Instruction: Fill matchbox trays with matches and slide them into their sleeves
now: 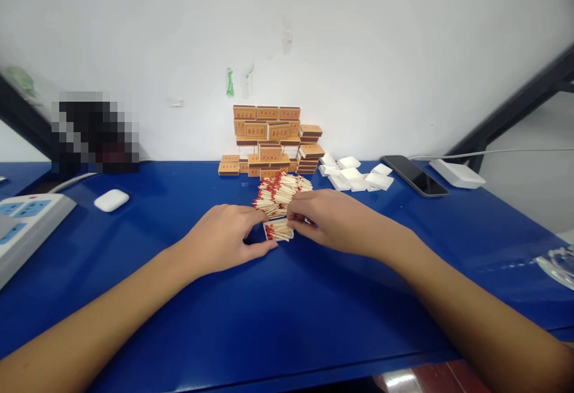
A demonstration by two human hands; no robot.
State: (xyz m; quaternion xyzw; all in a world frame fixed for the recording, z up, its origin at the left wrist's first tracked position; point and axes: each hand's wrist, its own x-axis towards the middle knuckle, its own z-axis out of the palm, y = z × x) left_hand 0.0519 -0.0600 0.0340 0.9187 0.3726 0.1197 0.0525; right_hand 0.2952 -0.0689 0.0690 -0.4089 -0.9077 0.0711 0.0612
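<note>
A small white matchbox tray (pixel 292 237) lies on the blue table, part filled with red-tipped matches (pixel 278 230). My left hand (pixel 226 236) steadies it from the left, thumb at the near edge and fingers at the far edge. At the tray's right end is my right hand (pixel 327 218), its fingers pinched together; what sits between the fingertips is hidden. Just behind the tray rises a heap of loose matches (pixel 280 191), most heads pointing left, and my right hand covers part of its near right side.
Stacked matchboxes (pixel 268 133) stand against the wall, with white trays (pixel 352 173) piled to their right. Farther right lie a phone (pixel 415 176) and a white box (pixel 457 173). At left are a white earbud case (pixel 112 200) and a power strip (pixel 33 225).
</note>
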